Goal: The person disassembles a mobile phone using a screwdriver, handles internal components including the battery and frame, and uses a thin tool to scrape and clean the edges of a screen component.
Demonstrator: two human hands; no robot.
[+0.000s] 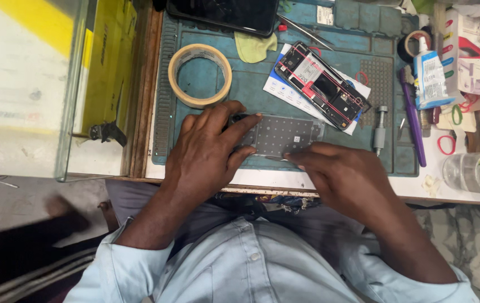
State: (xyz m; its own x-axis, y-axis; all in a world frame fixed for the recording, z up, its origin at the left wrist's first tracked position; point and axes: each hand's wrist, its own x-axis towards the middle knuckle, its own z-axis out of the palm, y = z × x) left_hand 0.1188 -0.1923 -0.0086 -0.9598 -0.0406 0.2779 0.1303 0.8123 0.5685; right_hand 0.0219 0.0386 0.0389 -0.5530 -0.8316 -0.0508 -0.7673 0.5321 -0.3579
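My left hand (209, 148) presses flat on the left end of a grey, dotted phone back panel (285, 133) that lies on the blue work mat (251, 84). Its fingers are spread over the panel's dark corner. My right hand (338, 171) pinches a thin metal tool (276, 159) against the panel's near edge. An opened phone body (323, 84) with red lines across it lies on white paper just beyond the panel.
A roll of tape (199, 75) sits at the mat's left, a dark screen (223, 12) at the top. A small screwdriver (380, 130), purple tool (414, 120), glue tube (431, 78) and clear bottle (478, 171) stand to the right. A glass case (71, 84) is left.
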